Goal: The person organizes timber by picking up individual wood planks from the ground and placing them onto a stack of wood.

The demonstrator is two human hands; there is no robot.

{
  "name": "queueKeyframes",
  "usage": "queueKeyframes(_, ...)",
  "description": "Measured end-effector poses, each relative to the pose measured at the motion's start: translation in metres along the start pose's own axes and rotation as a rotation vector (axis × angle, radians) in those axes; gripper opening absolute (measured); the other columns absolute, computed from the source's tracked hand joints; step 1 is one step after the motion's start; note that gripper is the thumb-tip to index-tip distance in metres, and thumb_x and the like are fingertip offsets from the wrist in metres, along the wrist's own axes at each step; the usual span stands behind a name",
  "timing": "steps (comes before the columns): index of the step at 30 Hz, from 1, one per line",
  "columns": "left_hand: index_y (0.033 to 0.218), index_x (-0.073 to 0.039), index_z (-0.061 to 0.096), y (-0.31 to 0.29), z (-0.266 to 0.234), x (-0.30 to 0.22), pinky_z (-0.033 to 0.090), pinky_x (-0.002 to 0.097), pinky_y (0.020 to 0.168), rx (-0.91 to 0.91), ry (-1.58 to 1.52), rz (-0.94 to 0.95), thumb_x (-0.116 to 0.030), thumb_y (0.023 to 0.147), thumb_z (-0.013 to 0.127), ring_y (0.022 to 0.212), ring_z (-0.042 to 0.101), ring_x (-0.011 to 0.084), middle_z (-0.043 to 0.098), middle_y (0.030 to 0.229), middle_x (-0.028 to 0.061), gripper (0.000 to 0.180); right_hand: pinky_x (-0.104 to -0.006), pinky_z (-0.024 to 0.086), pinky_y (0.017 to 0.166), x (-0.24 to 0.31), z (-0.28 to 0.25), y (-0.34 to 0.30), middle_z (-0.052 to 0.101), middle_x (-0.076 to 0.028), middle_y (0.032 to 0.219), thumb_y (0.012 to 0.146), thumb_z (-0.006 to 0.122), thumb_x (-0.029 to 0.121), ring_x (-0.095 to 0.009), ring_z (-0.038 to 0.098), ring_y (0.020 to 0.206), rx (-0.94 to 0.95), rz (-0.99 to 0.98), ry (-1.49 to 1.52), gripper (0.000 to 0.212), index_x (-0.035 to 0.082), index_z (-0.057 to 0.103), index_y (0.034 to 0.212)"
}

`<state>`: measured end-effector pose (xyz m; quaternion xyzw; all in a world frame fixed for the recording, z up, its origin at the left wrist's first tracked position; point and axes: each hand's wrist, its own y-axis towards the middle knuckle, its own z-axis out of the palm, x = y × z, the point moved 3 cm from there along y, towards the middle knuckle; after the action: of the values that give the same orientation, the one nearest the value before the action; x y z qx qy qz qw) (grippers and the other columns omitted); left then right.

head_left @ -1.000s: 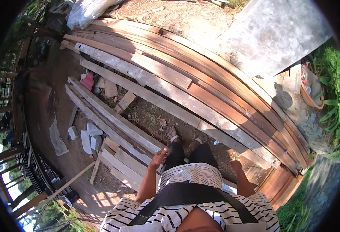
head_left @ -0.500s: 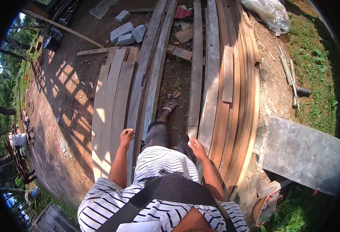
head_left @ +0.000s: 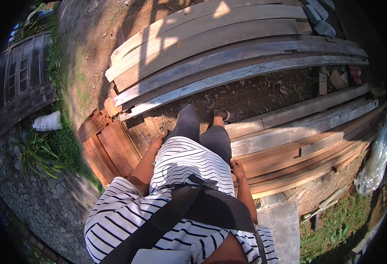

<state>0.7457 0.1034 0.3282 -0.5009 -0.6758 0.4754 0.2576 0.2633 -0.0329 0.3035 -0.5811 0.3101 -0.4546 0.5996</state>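
My left hand [head_left: 157,140] hangs beside my left thigh, fingers curled in, above the end of the reddish boards. No object shows in it. My right hand [head_left: 237,169] is closed loosely next to my right hip, close to the reddish-brown planks [head_left: 268,163], and nothing shows in it either. I stand between two groups of long timber. Ahead lie grey weathered beams [head_left: 228,72] and wide pale planks [head_left: 211,42]. Shorter reddish boards [head_left: 118,147] lie stacked to my left.
Grey stone blocks [head_left: 323,28] sit at the far right. Clear plastic sheeting [head_left: 374,154] lies past the planks' right end. A grey slab [head_left: 279,224] is behind my right arm. At left are a wooden panel [head_left: 24,75], a white bundle [head_left: 47,121] and stone paving [head_left: 48,211].
My body has turned left, so the timber now runs across the view. The reddish boards and stone paving have come into sight. Both hands have dropped closer to my thighs.
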Motion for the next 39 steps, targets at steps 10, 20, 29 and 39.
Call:
queueKeyframes(10, 0.155, -0.001, 0.001, 0.004, -0.106, 0.077, 0.021, 0.0415, 0.118, 0.433, -0.129, 0.02, -0.074, 0.082, 0.056, 0.147, 0.019, 0.0325, 0.012, 0.161, 0.0226, 0.117, -0.0392, 0.03, 0.114, 0.049, 0.162, 0.037, 0.027, -0.037, 0.15, 0.067, 0.07, 0.077, -0.042, 0.031, 0.142, 0.109, -0.078, -0.837, 0.135, -0.005, 0.007, 0.153)
queueKeyframes(20, 0.131, -0.002, 0.058, 0.159, -0.24, 0.155, 0.044, 0.0346, 0.098, 0.133, -0.227, 0.406, -0.051, 0.093, 0.057, 0.114, 0.06, 0.0236, 0.065, 0.124, 0.0141, 0.063, -0.046, 0.037, 0.109, 0.018, 0.363, 0.021, 0.042, -0.042, 0.136, 0.08, 0.066, 0.063, -0.051, 0.042, 0.13, -0.423, -0.371, -1.161, 0.099, -0.01, 0.039, 0.141)
queueKeyframes(29, 0.113, 0.005, 0.065, 0.128, -0.287, 0.257, 0.048, 0.0353, 0.083, -0.007, -0.527, 0.292, -0.044, 0.093, 0.059, 0.087, 0.062, 0.0212, 0.067, 0.097, 0.009, 0.053, -0.0348, 0.043, 0.1, 0.035, 0.419, 0.026, 0.063, -0.018, 0.124, 0.09, 0.067, 0.042, -0.026, 0.059, 0.116, -0.025, -0.589, -0.67, 0.063, -0.006, 0.056, 0.129)
queueKeyframes(39, 0.116, 0.002, 0.067, 0.05, -0.347, 0.309, 0.048, 0.0381, 0.092, 0.001, -0.205, 0.232, -0.066, 0.094, 0.041, 0.1, 0.066, 0.0265, 0.07, 0.11, 0.0181, 0.076, -0.0214, 0.035, 0.052, -0.007, 0.398, 0.056, 0.051, 0.005, 0.078, 0.093, 0.066, 0.032, -0.004, 0.044, 0.063, 0.049, -0.346, -0.405, 0.03, 0.006, 0.06, 0.106)
